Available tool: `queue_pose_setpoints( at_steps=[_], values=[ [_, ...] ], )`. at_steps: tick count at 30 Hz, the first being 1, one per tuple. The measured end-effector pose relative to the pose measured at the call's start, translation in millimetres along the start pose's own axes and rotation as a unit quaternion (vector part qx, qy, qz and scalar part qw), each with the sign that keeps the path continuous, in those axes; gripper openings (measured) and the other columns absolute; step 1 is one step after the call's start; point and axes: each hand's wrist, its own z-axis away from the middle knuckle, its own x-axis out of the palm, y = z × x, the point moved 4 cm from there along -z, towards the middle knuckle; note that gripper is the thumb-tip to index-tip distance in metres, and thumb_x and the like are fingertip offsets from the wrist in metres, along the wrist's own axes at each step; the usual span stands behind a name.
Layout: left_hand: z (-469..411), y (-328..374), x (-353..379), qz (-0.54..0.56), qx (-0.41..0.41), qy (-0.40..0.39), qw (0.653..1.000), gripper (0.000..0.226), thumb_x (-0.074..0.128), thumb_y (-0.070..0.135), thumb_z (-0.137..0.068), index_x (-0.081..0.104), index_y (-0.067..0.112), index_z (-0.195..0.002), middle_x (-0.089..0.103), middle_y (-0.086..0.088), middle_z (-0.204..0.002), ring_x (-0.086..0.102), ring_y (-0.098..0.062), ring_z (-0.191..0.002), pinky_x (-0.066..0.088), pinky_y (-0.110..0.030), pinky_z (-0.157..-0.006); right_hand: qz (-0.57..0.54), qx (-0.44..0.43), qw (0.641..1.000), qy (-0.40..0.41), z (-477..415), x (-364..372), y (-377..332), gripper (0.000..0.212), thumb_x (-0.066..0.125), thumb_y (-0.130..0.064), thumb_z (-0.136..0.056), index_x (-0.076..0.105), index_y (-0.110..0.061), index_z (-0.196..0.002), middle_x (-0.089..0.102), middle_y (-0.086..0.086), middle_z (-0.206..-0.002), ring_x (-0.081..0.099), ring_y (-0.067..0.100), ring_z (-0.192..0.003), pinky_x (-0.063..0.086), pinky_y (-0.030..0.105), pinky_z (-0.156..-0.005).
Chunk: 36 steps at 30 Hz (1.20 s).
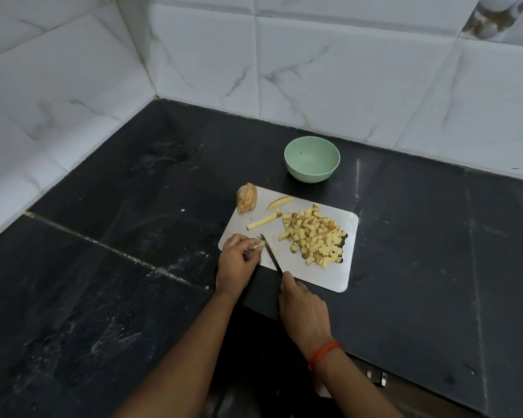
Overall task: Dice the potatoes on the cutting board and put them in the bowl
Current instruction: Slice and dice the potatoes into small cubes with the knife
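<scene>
Left hand [237, 260] fingers [243, 241] pinch potato sticks [259, 245] on the cutting board [314, 276]; right hand [304, 310] wraps the knife [271, 251] — handle hidden in the grip. Diced pile [314, 233] sits on board's right side. Green bowl [308, 175] behind it on worktop [133, 236] — only a speck inside.

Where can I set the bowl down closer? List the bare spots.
Bare counter right of the cutting board, and left of the sliced potato half. The board itself is crowded: dice pile, potato strips, knife, left hand, right hand.
</scene>
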Motion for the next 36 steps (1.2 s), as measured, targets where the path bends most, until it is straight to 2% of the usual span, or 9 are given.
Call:
queue_pose_setpoints(
  at_steps=[5, 8, 10, 12, 16, 21, 31, 34, 36],
  values=[
    [2.1, 4.2, 0.1, -0.011, 0.009, -0.01, 1.0, 0.017, 0.075, 0.03, -0.09, 0.078, 0.021, -0.105, 0.06, 0.012, -0.096, 0.059, -0.013, -0.098, 0.055, -0.036, -0.08, 0.02, -0.01, 1.0, 0.006, 8.2, 0.8, 0.9, 0.014, 0.042, -0.027, -0.103, 0.042, -0.021, -0.116, 0.059, 0.002, -0.094, 0.066, 0.032, -0.071, 0.04, 0.034, -0.052],
    [3.3, 6.5, -0.2, -0.019, 0.004, -0.002, 1.0, 0.017, 0.075, 0.027, -0.09, 0.078, 0.018, -0.105, 0.061, 0.011, -0.098, 0.059, -0.012, -0.098, 0.055, -0.035, -0.082, 0.058, -0.025, 0.998, 0.029, 17.6, 3.1, 3.8, 0.04, 0.077, -0.016, -0.079, 0.047, -0.018, -0.106, 0.054, 0.0, -0.07, 0.051, 0.023, -0.036, 0.021, 0.024, -0.036],
    [2.7, 6.7, -1.0, -0.018, 0.002, 0.004, 1.0, 0.017, 0.076, 0.026, -0.089, 0.078, 0.017, -0.104, 0.062, 0.01, -0.097, 0.058, -0.011, -0.098, 0.055, -0.036, -0.083, 0.071, -0.006, 0.997, 0.042, 20.3, 5.5, 5.5, 0.047, 0.085, -0.011, -0.067, 0.051, -0.017, -0.099, 0.05, -0.002, -0.063, 0.043, 0.021, -0.028, 0.015, 0.021, -0.034],
    [2.5, 7.7, -2.1, -0.006, 0.001, 0.006, 1.0, 0.018, 0.08, 0.026, -0.086, 0.077, 0.018, -0.102, 0.064, 0.011, -0.095, 0.059, -0.011, -0.095, 0.055, -0.034, -0.082, 0.059, 0.021, 0.997, 0.046, 17.4, 4.7, 4.6, 0.038, 0.08, -0.015, -0.075, 0.049, -0.02, -0.098, 0.051, -0.002, -0.064, 0.049, 0.023, -0.032, 0.021, 0.023, -0.034],
    [5.0, 10.4, -5.8, 0.012, -0.002, 0.021, 1.0, 0.019, 0.085, 0.02, -0.08, 0.076, 0.02, -0.097, 0.064, 0.016, -0.09, 0.062, -0.01, -0.086, 0.056, -0.029, -0.077, 0.016, 0.039, 0.997, 0.058, 7.5, 4.7, 5.1, 0.008, 0.044, -0.029, -0.104, 0.041, -0.022, -0.104, 0.062, 0.0, -0.088, 0.065, 0.031, -0.061, 0.035, 0.032, -0.046],
    [3.3, 5.8, -3.7, 0.002, -0.011, 0.017, 1.0, 0.01, 0.079, 0.014, -0.084, 0.079, 0.017, -0.093, 0.065, 0.013, -0.089, 0.062, -0.01, -0.087, 0.056, -0.036, -0.078, -0.002, -0.016, 0.999, 0.03, 1.1, 2.8, -3.5, 0.018, 0.034, -0.035, -0.106, 0.045, -0.02, -0.107, 0.063, 0.002, -0.096, 0.067, 0.032, -0.071, 0.037, 0.032, -0.052],
    [2.1, 5.8, -3.6, 0.008, -0.01, 0.016, 1.0, 0.009, 0.079, 0.018, -0.087, 0.079, 0.015, -0.096, 0.066, 0.01, -0.09, 0.062, -0.013, -0.087, 0.056, -0.037, -0.076, 0.031, -0.017, 0.999, -0.012, 0.5, 6.2, -12.8, 0.022, 0.039, -0.023, -0.104, 0.042, -0.02, -0.125, 0.063, 0.004, -0.102, 0.068, 0.031, -0.077, 0.038, 0.033, -0.054],
    [2.9, 6.0, -3.6, 0.016, -0.009, 0.017, 1.0, 0.013, 0.078, 0.021, -0.089, 0.079, 0.015, -0.101, 0.065, 0.01, -0.093, 0.063, -0.012, -0.089, 0.057, -0.033, -0.076, 0.04, -0.015, 0.999, 0.014, 16.0, 3.9, -3.8, 0.028, 0.067, -0.02, -0.089, 0.051, -0.019, -0.112, 0.06, -0.001, -0.077, 0.061, 0.025, -0.049, 0.029, 0.028, -0.04],
    [2.5, 5.6, -2.7, 0.022, -0.01, 0.014, 1.0, 0.016, 0.077, 0.022, -0.09, 0.079, 0.015, -0.105, 0.064, 0.009, -0.096, 0.063, -0.011, -0.092, 0.058, -0.031, -0.078, 0.05, 0.006, 0.998, 0.022, 24.2, 6.5, 6.3, 0.031, 0.075, -0.018, -0.081, 0.052, -0.02, -0.102, 0.053, -0.004, -0.066, 0.052, 0.023, -0.037, 0.022, 0.026, -0.035]
  ],
)
